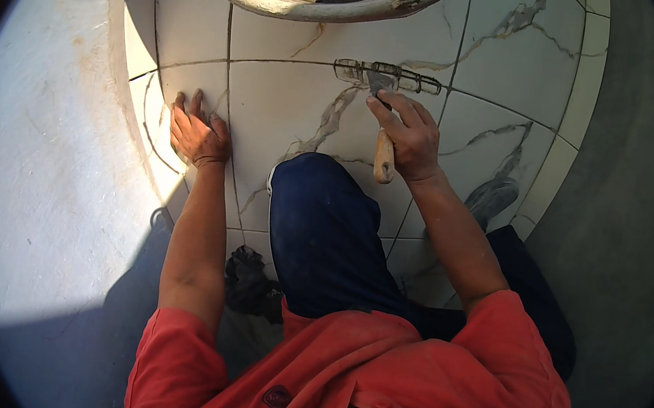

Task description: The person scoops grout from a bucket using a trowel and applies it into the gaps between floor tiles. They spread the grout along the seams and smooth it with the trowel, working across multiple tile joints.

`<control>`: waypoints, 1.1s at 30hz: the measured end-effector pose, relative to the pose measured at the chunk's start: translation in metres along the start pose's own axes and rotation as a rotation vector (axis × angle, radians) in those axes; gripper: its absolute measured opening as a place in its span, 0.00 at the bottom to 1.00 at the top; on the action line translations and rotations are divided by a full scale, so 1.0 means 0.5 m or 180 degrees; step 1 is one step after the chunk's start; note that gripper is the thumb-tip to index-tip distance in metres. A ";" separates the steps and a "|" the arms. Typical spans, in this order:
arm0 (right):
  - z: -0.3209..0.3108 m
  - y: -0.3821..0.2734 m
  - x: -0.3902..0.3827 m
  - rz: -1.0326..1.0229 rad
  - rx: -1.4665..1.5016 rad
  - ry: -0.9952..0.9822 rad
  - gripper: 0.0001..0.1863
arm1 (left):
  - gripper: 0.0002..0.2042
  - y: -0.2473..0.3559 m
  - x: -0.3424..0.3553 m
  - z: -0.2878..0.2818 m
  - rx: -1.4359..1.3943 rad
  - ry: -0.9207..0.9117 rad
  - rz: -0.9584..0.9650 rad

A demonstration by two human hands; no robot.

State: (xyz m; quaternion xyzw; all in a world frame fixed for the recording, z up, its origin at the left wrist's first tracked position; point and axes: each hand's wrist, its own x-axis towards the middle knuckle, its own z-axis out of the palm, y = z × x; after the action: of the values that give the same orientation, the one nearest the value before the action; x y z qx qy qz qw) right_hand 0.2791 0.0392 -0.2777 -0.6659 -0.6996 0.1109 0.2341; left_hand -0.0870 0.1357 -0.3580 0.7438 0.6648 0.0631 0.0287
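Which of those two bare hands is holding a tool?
The right hand: it holds a grey-bladed, wooden-handled scraper. The left hand, fingers spread, rests on the white, grey-veined floor tiles, holding nothing visible.

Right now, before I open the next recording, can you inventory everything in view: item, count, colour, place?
basin: one, pale rim, dark inside, top edge
floor tiles: several, white with grey veins, centre
dark smear: one patch, along a tile joint, upper centre
putty knife: one, grey blade, wooden handle, in right hand
crumpled item: one, dark, kind unclear, lower left of centre
smooth surfaces: two, grey, far left and right
shoe: one, grey, right
trousers: one pair, dark blue, centre
shirt: one, red, bottom
hands: two, left hand on tiles
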 end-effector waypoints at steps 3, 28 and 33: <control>-0.048 0.085 -0.021 0.1012 -0.0201 0.0674 0.19 | 0.30 0.007 0.001 -0.001 -0.0005 0.0012 0.0020; -0.016 0.104 -0.002 0.0620 0.0146 0.0309 0.19 | 0.30 0.016 0.004 0.009 0.0029 -0.0025 -0.0027; -0.013 0.071 -0.051 0.0590 0.0209 -0.0125 0.20 | 0.29 0.009 0.002 0.007 0.0094 -0.0041 -0.0031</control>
State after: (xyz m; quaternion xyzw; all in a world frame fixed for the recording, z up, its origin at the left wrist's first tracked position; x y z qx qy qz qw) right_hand 0.3134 0.0162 -0.2933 -0.7174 -0.6355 0.1681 0.2308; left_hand -0.0820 0.1364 -0.3606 0.7412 0.6691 0.0484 0.0223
